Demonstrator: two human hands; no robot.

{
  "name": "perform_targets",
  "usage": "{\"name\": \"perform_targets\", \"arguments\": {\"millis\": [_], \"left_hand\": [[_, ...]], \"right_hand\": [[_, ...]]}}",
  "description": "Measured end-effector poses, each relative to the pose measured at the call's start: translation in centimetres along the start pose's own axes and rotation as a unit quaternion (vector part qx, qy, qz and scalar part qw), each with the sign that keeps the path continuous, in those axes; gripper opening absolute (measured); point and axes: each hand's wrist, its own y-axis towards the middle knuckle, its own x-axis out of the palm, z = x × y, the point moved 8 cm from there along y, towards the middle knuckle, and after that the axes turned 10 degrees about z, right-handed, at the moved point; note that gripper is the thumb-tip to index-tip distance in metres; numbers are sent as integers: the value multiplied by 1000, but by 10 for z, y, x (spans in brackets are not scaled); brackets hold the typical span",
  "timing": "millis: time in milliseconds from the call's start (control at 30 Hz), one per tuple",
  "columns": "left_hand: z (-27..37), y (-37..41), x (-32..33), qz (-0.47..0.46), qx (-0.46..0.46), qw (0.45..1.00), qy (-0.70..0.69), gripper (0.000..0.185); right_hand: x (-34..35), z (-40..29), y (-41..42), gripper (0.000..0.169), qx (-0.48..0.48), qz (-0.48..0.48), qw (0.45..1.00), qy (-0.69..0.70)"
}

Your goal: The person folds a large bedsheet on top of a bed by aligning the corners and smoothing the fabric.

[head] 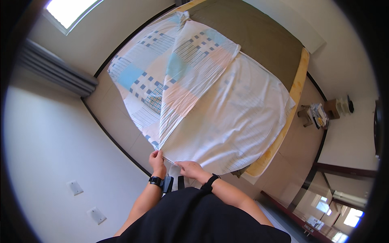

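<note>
A patterned duvet cover (194, 88), with pink, blue and white patches, spreads over the near part of a bed. Part of it is folded back, so its paler underside shows on the right. My left hand (157, 161) pinches a corner of the fabric where the fold comes to a point. Just to the right, my right hand (189, 169) grips the same near edge between thumb and fingers. A short stretch of edge runs between both hands. Beyond the cover, an olive-brown sheet (252, 33) lies on the mattress.
A yellowish mattress or bed edge (284, 133) shows along the right. A small stool (307, 115) with piled items stands by the far right wall. Grey curtains (57, 70) hang at the left beside a window (71, 12). A glazed door (316, 206) is at lower right.
</note>
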Motion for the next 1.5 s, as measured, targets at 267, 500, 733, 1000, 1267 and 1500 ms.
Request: {"name": "perform_targets", "arguments": {"millis": [267,500,733,1000,1267,1500], "left_hand": [[15,-4,3,-23,31,999,-11,18],[34,-17,9,-56,75,996,3,20],[52,-25,17,-108,71,992,-1,35],[65,-18,20,-186,63,976,-97,71],[66,-6,16,-219,-22,968,-123,70],[12,16,23,-162,-296,911,-239,38]], "right_hand": [[12,8,12,39,40,-57,998,4],[25,34,65,27,165,7,948,272],[37,16,86,18,344,-18,840,419],[38,-10,107,12,280,-1,881,381],[35,-6,122,14,158,35,949,272],[42,-1,120,12,142,40,961,234]]}}
